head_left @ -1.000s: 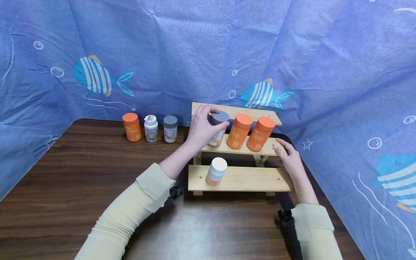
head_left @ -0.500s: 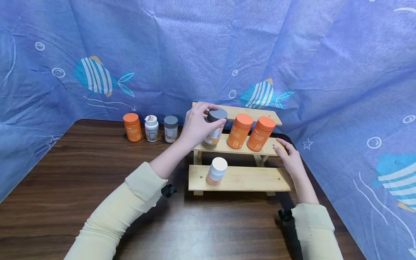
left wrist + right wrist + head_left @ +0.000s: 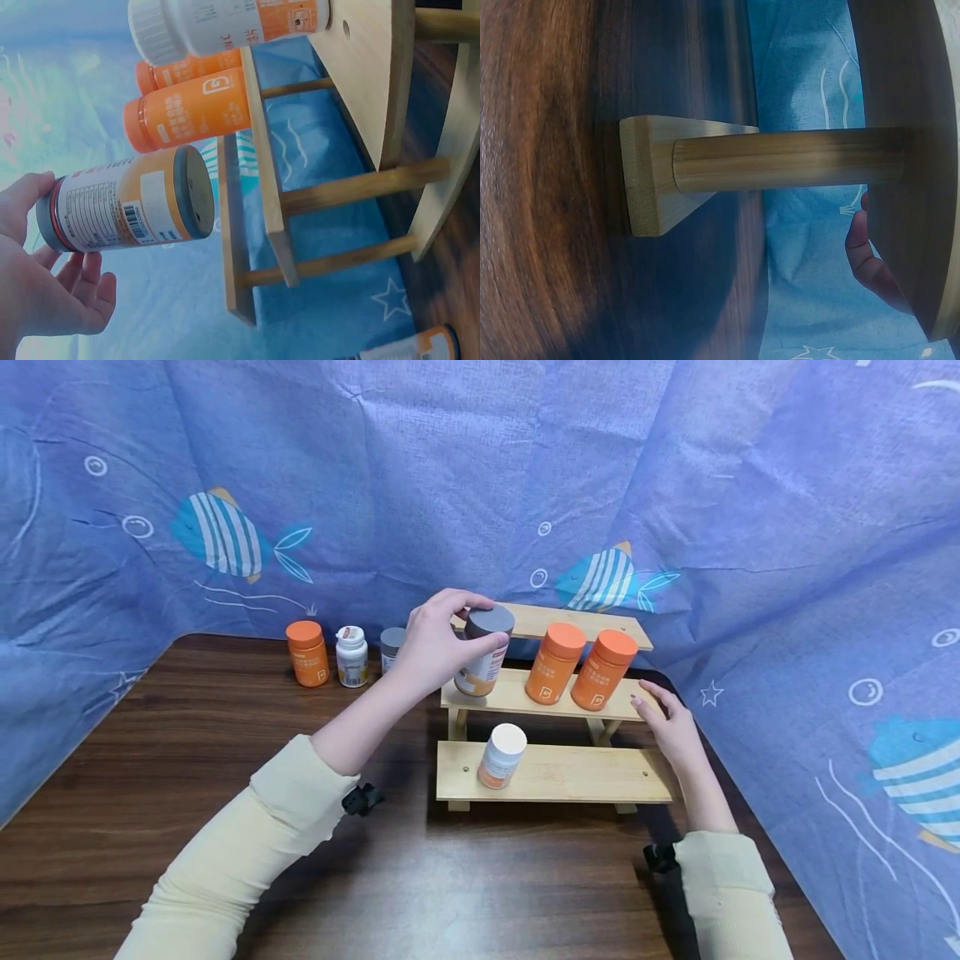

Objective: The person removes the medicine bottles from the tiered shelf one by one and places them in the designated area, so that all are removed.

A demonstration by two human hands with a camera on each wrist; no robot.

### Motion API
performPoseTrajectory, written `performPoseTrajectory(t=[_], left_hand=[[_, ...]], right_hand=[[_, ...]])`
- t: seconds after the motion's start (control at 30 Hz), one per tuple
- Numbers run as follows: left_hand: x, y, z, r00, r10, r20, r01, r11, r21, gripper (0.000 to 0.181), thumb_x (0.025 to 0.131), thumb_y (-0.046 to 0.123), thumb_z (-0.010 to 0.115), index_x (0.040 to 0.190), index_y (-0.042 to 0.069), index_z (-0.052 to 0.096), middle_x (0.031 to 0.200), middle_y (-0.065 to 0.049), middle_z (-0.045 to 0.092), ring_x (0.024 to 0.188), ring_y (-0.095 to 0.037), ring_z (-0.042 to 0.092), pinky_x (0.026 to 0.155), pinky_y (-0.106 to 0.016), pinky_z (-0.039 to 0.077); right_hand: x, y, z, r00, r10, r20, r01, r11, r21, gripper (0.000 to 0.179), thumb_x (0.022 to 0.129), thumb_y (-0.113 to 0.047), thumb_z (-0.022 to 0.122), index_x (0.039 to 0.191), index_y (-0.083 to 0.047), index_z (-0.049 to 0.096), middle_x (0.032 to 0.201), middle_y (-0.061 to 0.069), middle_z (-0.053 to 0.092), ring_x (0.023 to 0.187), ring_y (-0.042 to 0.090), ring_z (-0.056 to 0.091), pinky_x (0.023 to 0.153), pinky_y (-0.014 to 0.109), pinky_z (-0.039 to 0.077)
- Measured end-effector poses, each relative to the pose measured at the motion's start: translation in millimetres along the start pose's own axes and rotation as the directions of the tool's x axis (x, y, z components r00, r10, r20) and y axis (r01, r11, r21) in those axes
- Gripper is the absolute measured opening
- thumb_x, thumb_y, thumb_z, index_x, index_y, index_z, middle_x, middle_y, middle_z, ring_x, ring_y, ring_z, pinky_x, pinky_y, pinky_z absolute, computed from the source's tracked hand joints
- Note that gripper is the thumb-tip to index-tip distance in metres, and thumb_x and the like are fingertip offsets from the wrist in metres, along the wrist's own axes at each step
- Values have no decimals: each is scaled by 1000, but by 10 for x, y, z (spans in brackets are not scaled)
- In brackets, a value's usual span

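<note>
My left hand [image 3: 438, 643] pinches a grey-capped supplement bottle [image 3: 480, 675] by its lid, above the left end of the rack's middle step. Its dark base shows in the left wrist view, where the bottle [image 3: 124, 202] is apart from the boards. At the right end of that same step, my right hand [image 3: 671, 731] holds the edge of the wooden stepped rack [image 3: 585, 774]. Curled fingers [image 3: 866, 259] appear beyond a board in the right wrist view; the thumb is hidden there. Two orange bottles [image 3: 555, 664] stand on the middle step, and a white-capped bottle [image 3: 502, 756] on the lowest.
On the dark wooden table [image 3: 187, 760], left of the rack, stand an orange bottle [image 3: 307, 656], a small white bottle [image 3: 351, 658] and another grey-capped bottle [image 3: 392, 643], partly covered by my left hand. A blue fish-print cloth [image 3: 420, 485] hangs behind and at the sides.
My left hand has moved left along the middle step with the grey-capped bottle, away from the orange bottles. My right hand has stayed at the rack's edge.
</note>
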State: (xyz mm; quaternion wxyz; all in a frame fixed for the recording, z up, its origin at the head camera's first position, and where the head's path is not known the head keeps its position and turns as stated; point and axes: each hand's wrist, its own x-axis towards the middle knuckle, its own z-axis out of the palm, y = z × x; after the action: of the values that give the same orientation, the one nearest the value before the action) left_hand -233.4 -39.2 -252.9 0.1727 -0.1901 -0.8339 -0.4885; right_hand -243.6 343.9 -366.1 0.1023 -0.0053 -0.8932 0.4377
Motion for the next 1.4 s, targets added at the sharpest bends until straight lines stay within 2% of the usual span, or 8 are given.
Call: performPoseTrajectory(t=[0.23,0.47,0.67,0.9,1.13,1.27,1.4], left_hand=[[-40,-75,-148,999,24,25,-23,999,-35,40,77,34,78,113,21,67,114,5,61,95,-13,54,79,-33,46],[-87,-181,-286,999,20,34,-19,1000,-22,39,77,37,77,113,23,67,114,7,62,92,-13,55,81,-34,47],[-128,-252,-400,999,20,49,-19,999,-28,39,78,32,77,113,19,67,116,3,62,95,-17,58,84,-36,49],[-201,-326,-498,999,-10,53,10,1000,-1,40,78,36,76,114,20,66,115,4,61,95,-16,57,85,-38,49],[-257,-438,-594,998,37,52,-37,999,6,39,79,31,76,114,17,66,114,4,62,96,-13,56,82,-34,48],[-271,-519,-638,997,56,53,-58,998,23,38,80,29,76,114,16,66,115,2,62,94,-15,57,81,-38,49],[-286,-606,-662,998,46,48,-49,997,55,38,79,29,76,113,17,67,113,3,62,90,-16,59,77,-36,49]], right_hand=[[0,10,4,1000,7,-3,-7,1000,-1,66,92,-45,56,145,-10,38,151,15,31,139,34,25,109,54,24],[-4,2,6,1000,6,-2,-6,1000,-1,63,92,-43,56,145,-12,38,151,15,30,139,34,24,109,54,24],[8,17,7,1000,13,5,-13,1000,-4,66,92,-46,55,145,-11,37,152,15,29,140,35,22,108,55,23],[10,7,3,1000,14,10,-14,1000,4,68,92,-46,56,145,-9,37,153,14,28,140,35,21,108,56,24],[-9,-14,4,1000,4,12,-4,1000,9,65,93,-42,56,145,-10,37,153,15,27,141,36,18,109,58,21],[-10,-22,11,1000,-4,1,4,1000,1,63,93,-41,56,145,-11,38,152,14,30,139,33,24,107,54,25],[-3,-27,18,1000,2,-11,-2,1000,-5,62,93,-42,56,144,-12,39,150,12,33,137,30,29,104,49,30]])
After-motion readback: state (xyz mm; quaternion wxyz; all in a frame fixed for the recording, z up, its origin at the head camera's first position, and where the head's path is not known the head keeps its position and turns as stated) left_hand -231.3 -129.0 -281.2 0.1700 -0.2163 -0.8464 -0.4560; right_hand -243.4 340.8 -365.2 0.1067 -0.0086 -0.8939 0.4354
